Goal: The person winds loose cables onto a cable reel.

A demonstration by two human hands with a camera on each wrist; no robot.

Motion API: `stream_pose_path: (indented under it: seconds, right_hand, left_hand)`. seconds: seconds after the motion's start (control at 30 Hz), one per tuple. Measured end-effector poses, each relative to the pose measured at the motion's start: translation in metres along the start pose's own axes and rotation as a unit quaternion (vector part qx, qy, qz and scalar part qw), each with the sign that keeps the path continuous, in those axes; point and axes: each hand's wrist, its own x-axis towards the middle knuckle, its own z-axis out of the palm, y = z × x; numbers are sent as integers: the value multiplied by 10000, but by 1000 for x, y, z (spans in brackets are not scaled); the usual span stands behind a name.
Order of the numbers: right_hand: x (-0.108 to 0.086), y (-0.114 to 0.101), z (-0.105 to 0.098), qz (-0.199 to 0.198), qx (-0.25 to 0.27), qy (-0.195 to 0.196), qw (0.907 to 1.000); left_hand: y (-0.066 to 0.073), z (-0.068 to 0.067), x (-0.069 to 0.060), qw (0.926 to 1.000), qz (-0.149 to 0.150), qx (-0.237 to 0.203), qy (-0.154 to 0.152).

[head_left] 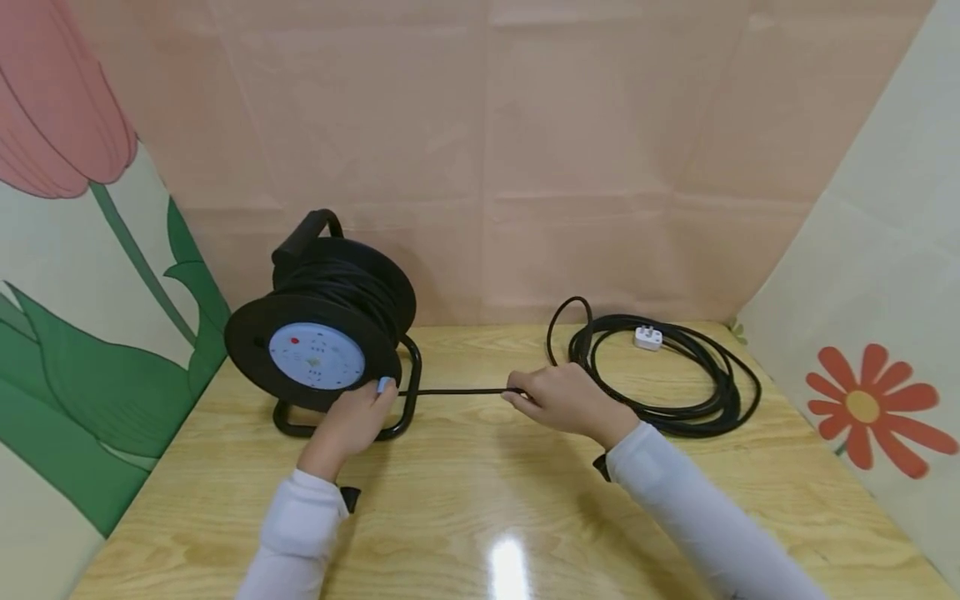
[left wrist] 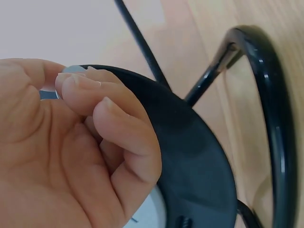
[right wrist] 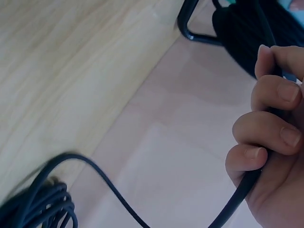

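A black cable reel (head_left: 247,346) with a pale blue socket plate (head_left: 318,357) stands on the left of the table, wound with black cable. At its near right rim, my left hand (head_left: 351,423) pinches a small light blue knob (left wrist: 74,70) between thumb and curled fingers. The knob is mostly covered by the fingers. My right hand (head_left: 566,398) grips the black cable (head_left: 461,392), which runs straight and taut from the reel into the fist. In the right wrist view, the cable (right wrist: 236,202) passes through the curled fingers and comes out below the little finger.
Right of the right hand lies a loose coil of cable (head_left: 712,412), with a white plug (head_left: 648,337) on top. The reel's black tube stand (head_left: 412,383) rests on the wooden table (head_left: 450,492). A pinkish backdrop (head_left: 600,167) rises behind; flower-printed panels flank both sides.
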Motion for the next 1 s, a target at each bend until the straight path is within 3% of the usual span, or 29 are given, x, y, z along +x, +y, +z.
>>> stream_pose_path:
  seconds: [0.17,0.47,0.67,1.0]
  right_hand:
    - [3,-8,4,-176,64,-19,9998]
    - [3,-12,2,-147,-45,7,9999]
    - [-3,-10,4,-205,-33,116,9997]
    - [5,-15,8,-223,-132,-33,9997]
  left_hand:
    - [-7,5,1,10000,-27,41,41]
    - [-13,8,2,10000,-74,40,26]
    - [-25,9,1,9999,-123,70,12]
    - [-40,6,3,9991,-339,129,-214]
